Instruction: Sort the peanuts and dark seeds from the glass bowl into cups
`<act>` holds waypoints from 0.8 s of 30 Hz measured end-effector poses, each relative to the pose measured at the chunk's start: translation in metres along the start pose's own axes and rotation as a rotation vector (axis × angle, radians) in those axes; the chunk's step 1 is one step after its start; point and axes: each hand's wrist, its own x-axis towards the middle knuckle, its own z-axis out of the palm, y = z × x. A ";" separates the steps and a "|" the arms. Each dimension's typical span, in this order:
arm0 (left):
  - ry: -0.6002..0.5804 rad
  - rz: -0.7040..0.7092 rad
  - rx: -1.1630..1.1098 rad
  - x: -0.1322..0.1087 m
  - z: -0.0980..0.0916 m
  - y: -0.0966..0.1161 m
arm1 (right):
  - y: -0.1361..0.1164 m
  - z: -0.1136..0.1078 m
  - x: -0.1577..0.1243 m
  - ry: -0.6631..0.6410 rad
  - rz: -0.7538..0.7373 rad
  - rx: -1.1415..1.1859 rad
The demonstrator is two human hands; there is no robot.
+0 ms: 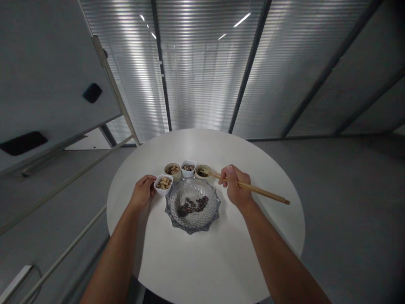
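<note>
My right hand [234,185] is shut on a pair of wooden chopsticks [256,189], whose tips reach into a small round bowl [203,171] holding dark beans. My left hand [143,192] rests its fingertips against a white bowl of pale nuts [163,184], and I cannot tell if it grips it. Between my hands sits a cut-glass dish [191,229] with dark beans [191,206] scattered in its middle. Behind the dish stand a beige bowl of nuts [172,171] and a white square bowl of mixed seeds [188,168].
Everything stands on a round white table [202,261] with a curved edge on all sides. A wheeled whiteboard [53,71] stands at the left, slatted blinds [202,71] rise behind the table, and grey floor [348,202] surrounds it.
</note>
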 end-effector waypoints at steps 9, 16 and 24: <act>-0.008 0.000 0.015 0.000 -0.001 -0.001 | -0.001 0.001 0.003 0.002 0.103 0.138; 0.007 -0.002 -0.011 -0.002 0.001 0.002 | -0.008 0.007 0.003 -0.273 0.287 0.302; -0.009 0.000 -0.010 0.000 0.001 0.000 | -0.005 0.016 -0.005 -0.519 0.325 0.316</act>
